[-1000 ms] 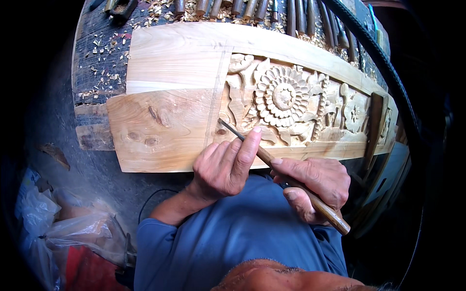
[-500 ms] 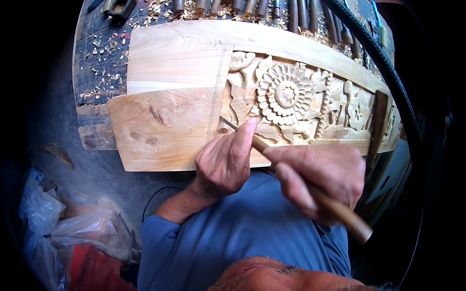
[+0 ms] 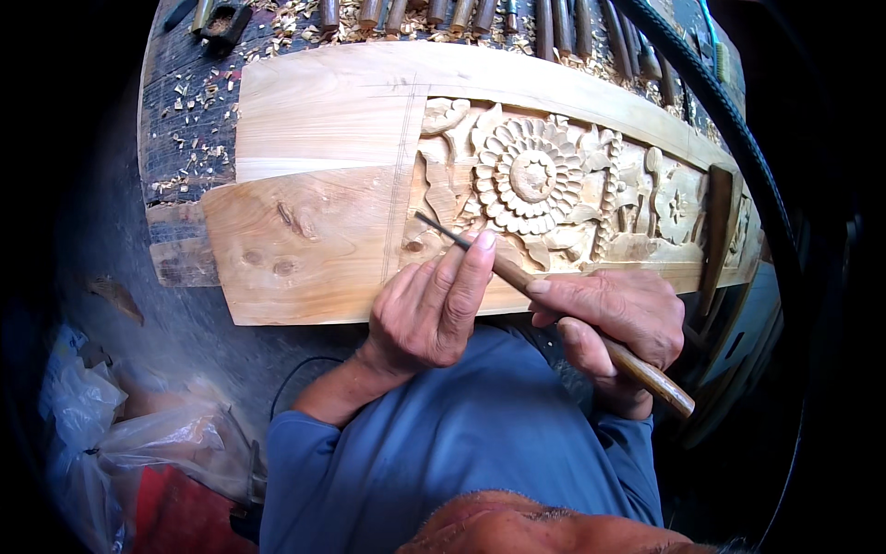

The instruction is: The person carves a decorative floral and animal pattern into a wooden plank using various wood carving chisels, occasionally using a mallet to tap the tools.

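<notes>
A long pale wooden panel (image 3: 305,217) lies across the bench, its right part carved in relief with a round layered flower (image 3: 533,175), leaves and a beaded strip. My right hand (image 3: 618,319) is closed round the wooden handle of a carving chisel (image 3: 510,270), whose butt sticks out at the lower right. Close to the blade, my left hand (image 3: 429,305) grips the chisel between its fingers. The dark blade tip points up and left, over the lower left corner of the carving, beside pencil lines. Whether the tip touches the wood is hard to tell.
Several wooden-handled tools (image 3: 563,28) lie in a row along the back among wood shavings (image 3: 198,111). A brown wooden piece (image 3: 718,235) rests across the panel's right end. A dark cord (image 3: 738,129) hangs at the right. Clear plastic bags (image 3: 175,439) lie at lower left.
My right hand and the chisel's butt have moved up and slightly left, so the chisel has turned to a flatter slant. More of its blade shows. The panel appears shifted slightly left.
</notes>
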A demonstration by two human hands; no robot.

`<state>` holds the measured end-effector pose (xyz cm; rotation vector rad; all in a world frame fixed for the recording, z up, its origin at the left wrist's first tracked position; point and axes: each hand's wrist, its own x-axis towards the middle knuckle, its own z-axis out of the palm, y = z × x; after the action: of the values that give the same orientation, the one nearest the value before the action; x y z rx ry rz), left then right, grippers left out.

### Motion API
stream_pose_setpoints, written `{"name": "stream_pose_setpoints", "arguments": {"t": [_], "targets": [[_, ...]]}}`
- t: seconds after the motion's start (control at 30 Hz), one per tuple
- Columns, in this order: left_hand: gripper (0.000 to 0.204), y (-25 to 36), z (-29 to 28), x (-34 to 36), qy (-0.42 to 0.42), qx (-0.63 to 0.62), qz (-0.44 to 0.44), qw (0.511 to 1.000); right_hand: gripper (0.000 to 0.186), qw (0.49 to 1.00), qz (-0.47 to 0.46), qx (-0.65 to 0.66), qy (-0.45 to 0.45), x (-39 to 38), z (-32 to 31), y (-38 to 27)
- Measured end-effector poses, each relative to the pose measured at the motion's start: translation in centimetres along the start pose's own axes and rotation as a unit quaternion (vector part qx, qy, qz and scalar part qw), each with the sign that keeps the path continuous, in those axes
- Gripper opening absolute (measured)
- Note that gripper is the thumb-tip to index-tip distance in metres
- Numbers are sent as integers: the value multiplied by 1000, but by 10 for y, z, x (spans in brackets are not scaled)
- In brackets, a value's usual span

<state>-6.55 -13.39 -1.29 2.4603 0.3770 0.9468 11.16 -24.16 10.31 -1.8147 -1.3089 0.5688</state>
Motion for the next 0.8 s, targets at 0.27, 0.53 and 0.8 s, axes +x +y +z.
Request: {"name": "stream_pose_setpoints", "arguments": {"t": [0.27, 0.53, 0.8], "targets": [[45, 1, -4, 1, -3, -4, -17, 1000, 31, 999, -1, -12, -40, 8, 1, -2], [46, 2, -4, -1, -1, -46, -62, 997, 24, 998, 46, -1, -46, 27, 1, -17], [48, -1, -1, 1, -1, -33, -47, 998, 23, 998, 38, 48, -35, 28, 2, 2]]}}
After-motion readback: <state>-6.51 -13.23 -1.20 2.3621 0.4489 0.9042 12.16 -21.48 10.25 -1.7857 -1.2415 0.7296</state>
